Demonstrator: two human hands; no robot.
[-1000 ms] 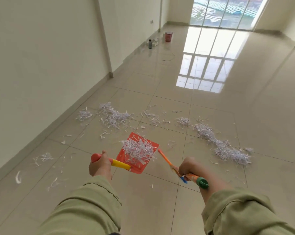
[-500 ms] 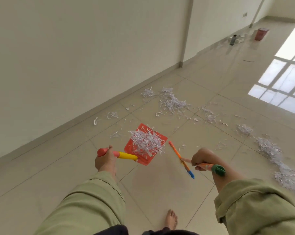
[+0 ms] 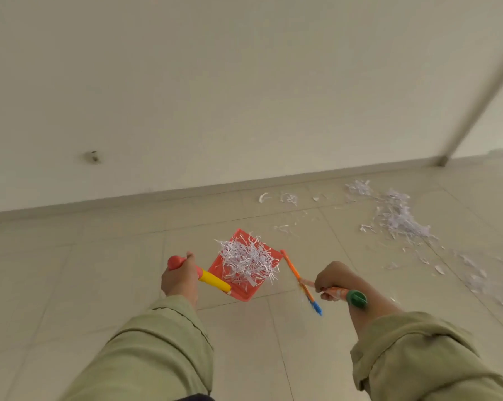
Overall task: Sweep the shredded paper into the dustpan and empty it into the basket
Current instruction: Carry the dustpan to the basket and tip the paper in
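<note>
My left hand (image 3: 180,277) grips the red and yellow handle of an orange dustpan (image 3: 238,290), held above the tiled floor. A heap of white shredded paper (image 3: 246,260) fills the pan. My right hand (image 3: 329,280) grips the handle of a small brush (image 3: 301,280) with an orange head, blue bristles and a green end cap. The brush head hangs just right of the pan. More shredded paper (image 3: 395,218) lies scattered on the floor at the right. No basket is in view.
A plain cream wall (image 3: 215,96) with a skirting board (image 3: 186,192) runs across ahead of me. A wall corner edge (image 3: 476,105) slants down at the right. Pale floor tiles (image 3: 70,285) stretch to the left and below my arms.
The view has swung left toward the wall. The paper piles have shifted to the right edge, and the far bucket and window are out of view. Both hands keep their grips.
</note>
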